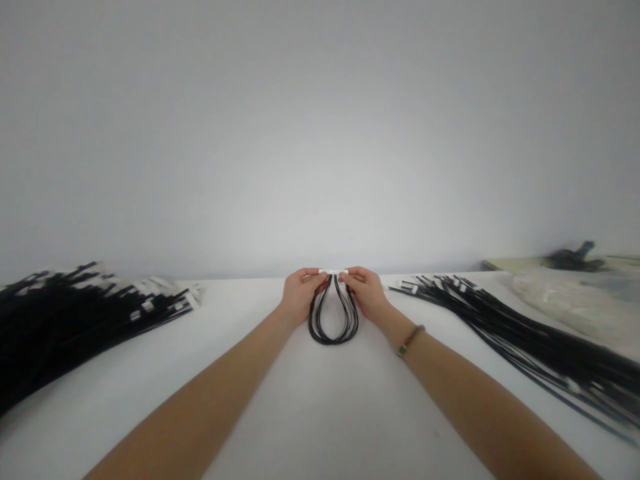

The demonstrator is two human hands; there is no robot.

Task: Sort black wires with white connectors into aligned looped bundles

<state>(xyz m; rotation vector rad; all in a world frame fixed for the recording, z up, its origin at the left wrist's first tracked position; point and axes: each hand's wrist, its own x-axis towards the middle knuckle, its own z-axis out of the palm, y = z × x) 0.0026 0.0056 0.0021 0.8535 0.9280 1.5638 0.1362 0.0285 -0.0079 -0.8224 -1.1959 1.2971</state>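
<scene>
- Cables (pixel 330 341) looped, white ends (pixel 344 272) pinched by your left hand (pixel 299 297) and right hand (pixel 369 293).
- Left cable pile (pixel 60 327) and right pile (pixel 540 350) flank you.
- Pale plastic (pixel 565 305) beside right pile.

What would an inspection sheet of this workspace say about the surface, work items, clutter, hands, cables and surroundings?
Surface: white tabletop.
Work items: black looped cable, its white ends brought close together at the top.
Clutter: whitish, plastic-looking material at right; blurred dark object behind it.
Hands: left hand and right hand pinch the cable at its ends.
Cables: black pile at left, black bundle at right, both with white tips.
Surroundings: pale wall; other people: nothing seen.
</scene>
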